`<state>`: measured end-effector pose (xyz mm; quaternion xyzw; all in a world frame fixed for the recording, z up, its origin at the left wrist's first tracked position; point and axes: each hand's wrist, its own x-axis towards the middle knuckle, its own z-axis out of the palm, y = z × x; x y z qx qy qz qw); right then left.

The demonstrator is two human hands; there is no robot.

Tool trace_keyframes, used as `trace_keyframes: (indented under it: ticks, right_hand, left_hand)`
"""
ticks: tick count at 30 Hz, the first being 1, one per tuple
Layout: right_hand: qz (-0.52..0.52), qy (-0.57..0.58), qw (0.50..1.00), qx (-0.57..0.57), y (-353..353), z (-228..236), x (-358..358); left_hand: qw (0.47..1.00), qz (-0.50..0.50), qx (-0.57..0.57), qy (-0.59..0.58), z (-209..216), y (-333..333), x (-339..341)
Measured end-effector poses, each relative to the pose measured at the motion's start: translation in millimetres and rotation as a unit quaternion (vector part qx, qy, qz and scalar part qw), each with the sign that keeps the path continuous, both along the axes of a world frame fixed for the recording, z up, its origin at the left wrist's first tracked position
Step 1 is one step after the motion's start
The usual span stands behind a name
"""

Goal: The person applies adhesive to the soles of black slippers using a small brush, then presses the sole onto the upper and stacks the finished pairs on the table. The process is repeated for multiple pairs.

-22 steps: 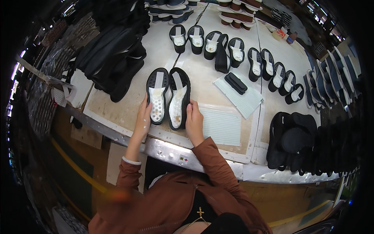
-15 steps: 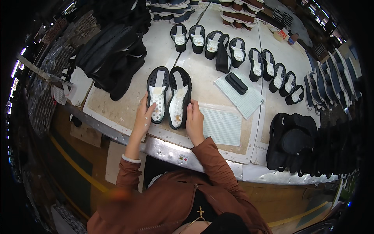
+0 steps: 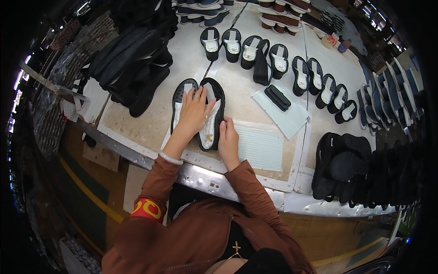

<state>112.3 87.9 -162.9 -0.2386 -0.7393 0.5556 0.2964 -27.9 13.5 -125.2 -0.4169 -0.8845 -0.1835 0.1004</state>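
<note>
Two black shoe soles with white inner fillings lie side by side near the front edge of the table. Over both stretches my left hand (image 3: 194,112), its fingers spread near the toe ends and its palm hiding much of the left sole (image 3: 177,97). The right sole (image 3: 207,132) shows its white padding and a small tan patch near the heel. Against its outer side rests my right hand (image 3: 228,140), thumb along the black rim, other fingers partly hidden.
More black soles (image 3: 276,61) stand in a row across the back. A gridded cutting mat (image 3: 260,148) lies to the right, and another carries a small black pad (image 3: 277,97). Dark piles of soles flank me at left (image 3: 132,68) and right (image 3: 342,164).
My left hand has let go of the left sole's outer edge and moved up and right across the soles, fingers spreading. My right hand and both soles stay in place.
</note>
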Motion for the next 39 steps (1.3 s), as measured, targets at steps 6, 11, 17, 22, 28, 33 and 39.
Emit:
trace_keyframes:
  ticks: [6, 11, 17, 22, 28, 33, 39]
  right_hand:
    - [-0.003, 0.010, 1.000, 0.010, -1, 0, -1]
    - [0.002, 0.008, 1.000, -0.001, -1, 1, 1]
    - [0.009, 0.005, 1.000, 0.001, 0, 1, 1]
    - [0.017, 0.003, 1.000, 0.002, -1, -1, 1]
    - [0.016, 0.010, 1.000, 0.002, -3, -2, 0]
    - [0.015, 0.006, 1.000, 0.011, -2, -3, -1]
    - [0.023, 0.019, 0.999, 0.019, -4, -5, -2]
  left_hand:
    - [0.999, 0.025, -0.038, -0.029, -4, 14, -1]
    - [0.996, 0.038, -0.054, -0.056, -2, 18, 2]
    - [0.995, 0.042, -0.044, -0.085, -3, 21, -1]
    - [0.994, 0.041, -0.033, -0.093, -5, 22, -4]
    - [0.995, 0.036, 0.002, -0.092, -8, 22, -9]
    - [0.993, 0.045, 0.050, -0.099, -9, 20, -11]
    - [0.994, 0.039, 0.011, -0.101, -4, 19, -8]
